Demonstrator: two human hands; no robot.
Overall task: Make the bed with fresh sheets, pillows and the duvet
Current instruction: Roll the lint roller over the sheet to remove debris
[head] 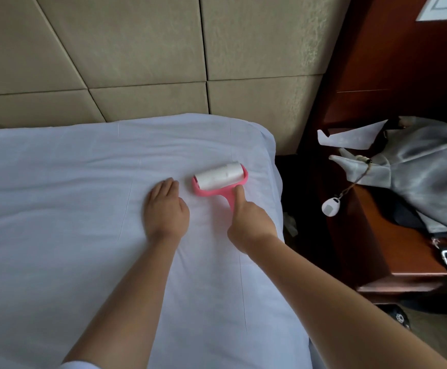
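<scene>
fingers [239,193] of right hand [249,222] grip pink roller [218,178] | left hand [165,209] flat, fingers together, on sheet [70,195] | sheet on; pillows, duvet left

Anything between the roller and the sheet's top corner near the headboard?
Nothing visible. The right hand holds the lint roller on bare sheet up to that corner; the left hand lies flat beside it.

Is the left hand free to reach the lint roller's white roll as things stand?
Probably yes: the left hand lies flat on the sheet beside the lint roller, nothing between them; the right hand holds only the pink handle.
</scene>
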